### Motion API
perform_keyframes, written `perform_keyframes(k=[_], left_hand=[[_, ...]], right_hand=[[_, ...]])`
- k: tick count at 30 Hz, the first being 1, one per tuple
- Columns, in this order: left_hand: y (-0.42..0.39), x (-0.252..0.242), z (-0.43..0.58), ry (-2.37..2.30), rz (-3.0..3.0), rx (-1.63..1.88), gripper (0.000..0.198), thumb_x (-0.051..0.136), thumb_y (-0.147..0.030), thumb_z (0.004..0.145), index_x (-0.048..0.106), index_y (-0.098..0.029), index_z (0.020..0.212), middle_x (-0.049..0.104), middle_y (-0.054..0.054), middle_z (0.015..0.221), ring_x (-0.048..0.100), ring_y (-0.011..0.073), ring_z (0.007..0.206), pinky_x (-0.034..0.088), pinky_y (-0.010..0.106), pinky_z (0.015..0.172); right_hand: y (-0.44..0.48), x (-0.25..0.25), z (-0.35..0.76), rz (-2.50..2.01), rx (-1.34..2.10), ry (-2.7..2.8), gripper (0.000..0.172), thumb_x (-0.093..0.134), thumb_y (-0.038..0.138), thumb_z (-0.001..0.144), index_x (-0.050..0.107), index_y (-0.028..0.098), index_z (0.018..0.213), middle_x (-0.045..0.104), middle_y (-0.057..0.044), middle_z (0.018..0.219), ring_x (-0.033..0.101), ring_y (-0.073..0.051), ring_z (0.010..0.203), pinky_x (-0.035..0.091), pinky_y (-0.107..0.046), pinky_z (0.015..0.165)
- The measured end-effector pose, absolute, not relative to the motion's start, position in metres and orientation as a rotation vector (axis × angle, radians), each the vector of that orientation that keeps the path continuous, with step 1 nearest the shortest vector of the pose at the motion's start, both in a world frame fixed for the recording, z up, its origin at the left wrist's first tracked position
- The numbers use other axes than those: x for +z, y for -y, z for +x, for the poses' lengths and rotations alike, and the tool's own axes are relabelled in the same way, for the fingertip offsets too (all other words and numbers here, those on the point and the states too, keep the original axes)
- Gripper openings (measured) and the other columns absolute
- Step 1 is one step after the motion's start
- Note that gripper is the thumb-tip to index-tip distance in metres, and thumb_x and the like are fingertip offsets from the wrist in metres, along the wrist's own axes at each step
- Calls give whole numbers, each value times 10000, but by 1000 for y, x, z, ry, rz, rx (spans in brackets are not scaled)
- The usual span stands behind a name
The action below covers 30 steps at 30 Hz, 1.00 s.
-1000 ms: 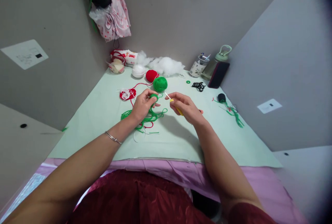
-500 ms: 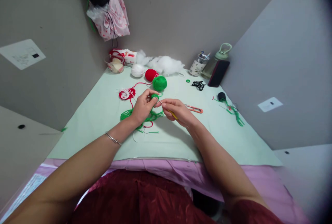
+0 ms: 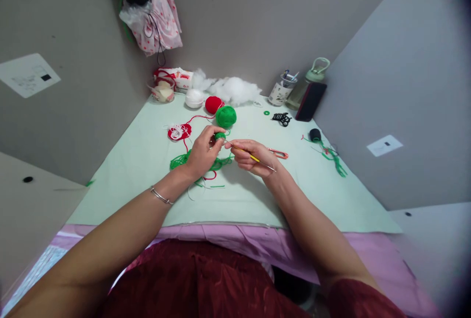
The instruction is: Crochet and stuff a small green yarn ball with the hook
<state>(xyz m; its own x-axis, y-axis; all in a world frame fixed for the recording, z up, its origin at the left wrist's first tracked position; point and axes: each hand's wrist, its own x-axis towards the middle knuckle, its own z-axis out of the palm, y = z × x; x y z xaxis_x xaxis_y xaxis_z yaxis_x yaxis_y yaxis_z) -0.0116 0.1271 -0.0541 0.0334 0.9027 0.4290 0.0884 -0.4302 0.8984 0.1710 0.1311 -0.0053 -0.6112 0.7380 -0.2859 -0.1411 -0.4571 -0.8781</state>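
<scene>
Grey walls border the table bearing yarn.

Three large yarn balls, one hook, one phone.

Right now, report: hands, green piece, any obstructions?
Left hand gripping green piece. Right hand holding yellow tool, tip close by. Loose green yarn near left hand.

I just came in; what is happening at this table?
The person's left hand pinches a small green yarn piece, and the right hand holds a slim yellow-handled tool pointing toward it. Whether its tip is inside is too small to tell. A green yarn ball sits beyond them; loose green yarn lies near the left hand.
</scene>
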Motion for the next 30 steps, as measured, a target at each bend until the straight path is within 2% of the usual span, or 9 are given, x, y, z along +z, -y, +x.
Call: perform_keyframes(k=[7,10,14,18,22,25,28,30], left_hand=[[-125,-51,-8,-1018,1566,1400,149,593,-295,945,661,-212,1049,642,-6,786,567,148,669,465,290,679],[-128,-53,-8,-1012,1542,1347,133,571,-284,935,661,-208,995,640,-18,722,582,150,643,468,282,648],[-133,-55,-9,-1035,1527,1313,95,580,-219,866,663,-209,911,604,-41,628,543,142,574,442,268,594],[-133,-55,-9,-1034,1525,1301,119,562,-188,835,667,-211,884,587,-51,592,536,142,564,434,260,589],[-133,-54,-10,-1018,1522,1291,128,551,-185,828,667,-207,876,600,-43,623,565,148,587,454,261,599],[-134,-55,-12,-1008,1519,1303,140,548,-181,821,667,-208,891,608,-37,646,563,155,606,461,264,605],[-134,-56,-12,-1000,1530,1349,149,548,-203,854,675,-216,931,624,-23,695,576,166,673,469,269,652],[-134,-55,-12,-999,1546,1378,153,545,-214,876,677,-220,951,638,-11,750,586,174,732,471,273,686]], right_hand=[[-125,-2,166,-901,1954,1238,136,667,272,864,661,137,850,302,121,512,120,-46,444,137,-192,411],[-116,-2,157,-978,1723,1366,189,687,339,829,656,152,832,357,104,496,199,-58,440,142,-225,434],[-104,-5,146,-1120,1375,1623,224,614,378,891,618,179,788,415,67,544,313,-94,495,217,-262,484],[-94,-9,143,-1207,1041,1868,216,521,347,942,564,212,779,412,45,601,332,-133,564,244,-287,547],[-94,-14,143,-1262,781,2006,162,507,271,933,534,223,781,440,42,617,343,-139,575,254,-297,592],[-101,-16,143,-1182,1105,1857,165,540,314,920,580,205,804,424,57,585,335,-123,537,256,-277,548],[-110,-13,147,-1025,1639,1513,208,603,373,894,651,170,897,360,93,526,240,-92,465,198,-243,462],[-114,-11,150,-937,1857,1338,237,665,376,869,681,150,937,326,109,517,184,-74,454,156,-220,431]])
